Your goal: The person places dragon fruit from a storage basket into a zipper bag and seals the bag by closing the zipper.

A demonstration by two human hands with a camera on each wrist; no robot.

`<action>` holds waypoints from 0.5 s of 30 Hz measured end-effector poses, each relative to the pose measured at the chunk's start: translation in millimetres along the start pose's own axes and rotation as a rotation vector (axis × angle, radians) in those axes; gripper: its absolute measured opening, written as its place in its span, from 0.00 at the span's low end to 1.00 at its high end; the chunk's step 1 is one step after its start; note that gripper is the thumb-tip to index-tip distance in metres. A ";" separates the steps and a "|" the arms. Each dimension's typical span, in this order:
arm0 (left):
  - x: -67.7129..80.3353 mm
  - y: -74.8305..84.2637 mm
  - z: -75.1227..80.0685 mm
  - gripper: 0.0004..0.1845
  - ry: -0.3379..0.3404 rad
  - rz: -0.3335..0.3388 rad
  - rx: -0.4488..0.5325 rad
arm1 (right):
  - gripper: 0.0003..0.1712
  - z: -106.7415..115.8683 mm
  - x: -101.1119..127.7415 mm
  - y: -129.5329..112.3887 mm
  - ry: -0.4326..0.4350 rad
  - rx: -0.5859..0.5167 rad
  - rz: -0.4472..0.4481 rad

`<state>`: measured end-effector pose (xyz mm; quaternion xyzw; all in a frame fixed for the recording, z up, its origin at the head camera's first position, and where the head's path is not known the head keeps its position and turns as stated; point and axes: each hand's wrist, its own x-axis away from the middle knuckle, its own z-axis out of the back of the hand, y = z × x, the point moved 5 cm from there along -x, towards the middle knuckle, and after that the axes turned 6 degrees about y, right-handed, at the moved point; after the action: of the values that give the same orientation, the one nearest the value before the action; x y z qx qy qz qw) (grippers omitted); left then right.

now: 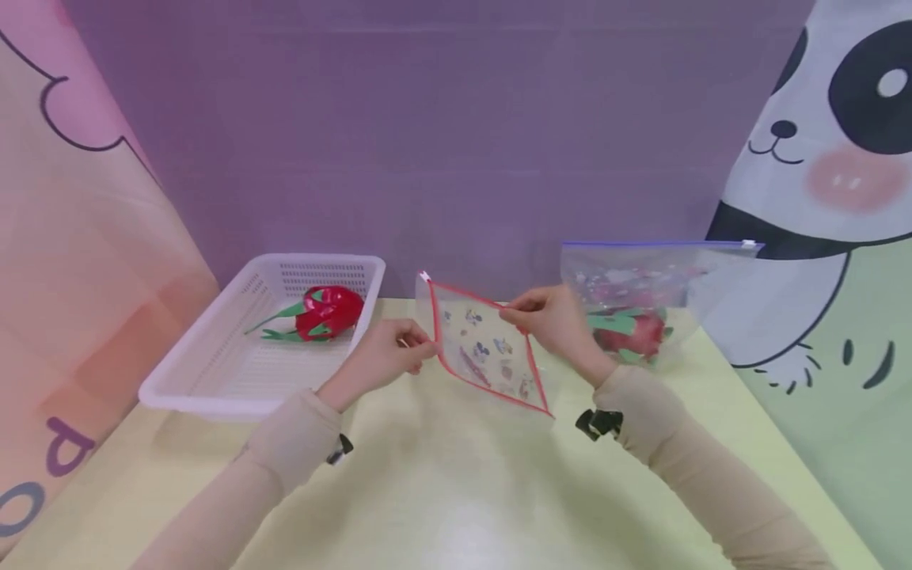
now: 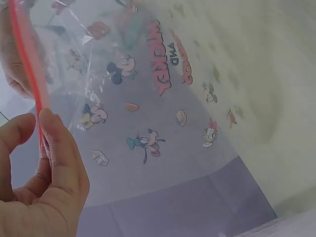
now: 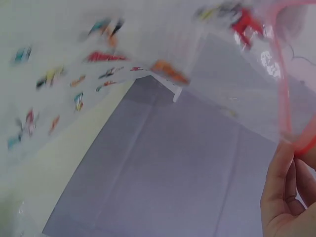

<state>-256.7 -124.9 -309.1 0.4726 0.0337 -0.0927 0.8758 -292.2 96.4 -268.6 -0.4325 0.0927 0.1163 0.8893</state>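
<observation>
A clear zip bag [image 1: 492, 356] with a red zip edge and small cartoon prints is held up over the table. Its red-rimmed mouth gapes wide, facing the head camera. My left hand [image 1: 388, 350] pinches the rim on the left, thumb and fingertips meeting on the red strip in the left wrist view. On the far right side, my right hand [image 1: 552, 321] pinches the opposite rim, which the right wrist view shows between thumb and fingers. A white slider [image 1: 425, 276] sits at the zip's upper left corner. Through the bag only printed figures and the table show.
At left stands a white plastic basket [image 1: 160, 396] holding a red rose-like item [image 1: 329, 313] with green leaves. Behind my right hand, a clear bag with a blue zip [image 1: 684, 277] stands upright, a similar red and green item [image 1: 630, 334] inside. A purple cloth [image 1: 463, 142] hangs behind.
</observation>
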 end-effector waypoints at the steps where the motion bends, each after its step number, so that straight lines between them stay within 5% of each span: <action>1: 2.0 0.4 -1.1 0.09 -0.010 -0.008 0.004 | 0.09 -1.5 0.6 1.1 -0.003 -0.009 0.002; 15: 33.4 -13.9 3.0 0.06 -0.068 -0.051 -0.114 | 0.09 -10.1 2.0 10.8 -0.045 -0.035 -0.009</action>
<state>-226.8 -139.2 -323.8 0.4177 0.0212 -0.1288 0.8991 -294.0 95.1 -283.3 -0.4457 0.0684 0.1235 0.8840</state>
